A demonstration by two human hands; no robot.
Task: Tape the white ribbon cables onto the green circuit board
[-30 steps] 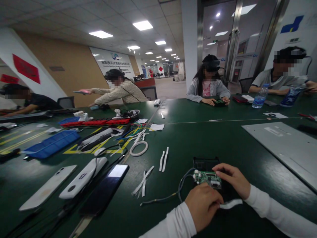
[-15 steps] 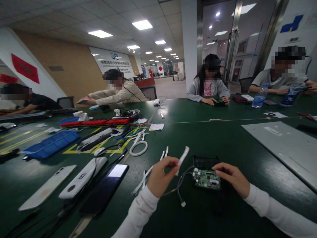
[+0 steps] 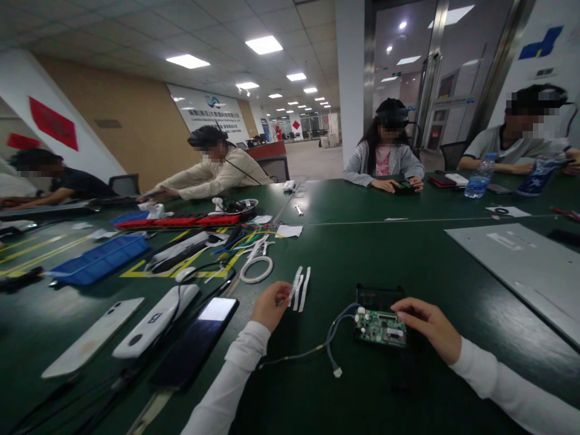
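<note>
My left hand [image 3: 270, 304] is closed, thumb and fingertips pinching a thin white strip [image 3: 296, 280] low over the green table. Two similar white strips [image 3: 305, 290] lie side by side just right of it. My right hand [image 3: 426, 326] has its thumb and index finger on the upper right corner of a green circuit board [image 3: 383, 328], gripping that edge. Behind the board sits a black plastic housing [image 3: 378, 295], partly covered by it. A grey cable [image 3: 333, 332] with a white plug runs from the board's left side across the table.
To the left lie a dark phone [image 3: 194, 344], a white power bank [image 3: 156, 320], a white phone [image 3: 93, 338] and a blue tray [image 3: 97, 260]. A white ring [image 3: 256, 270] lies beyond my left hand. A grey panel [image 3: 521, 272] rests at right. Several people sit around the table.
My left hand has moved left and away from me with the white strip, lowering it from beside the board to the other strips. My right hand stays at the board's corner.
</note>
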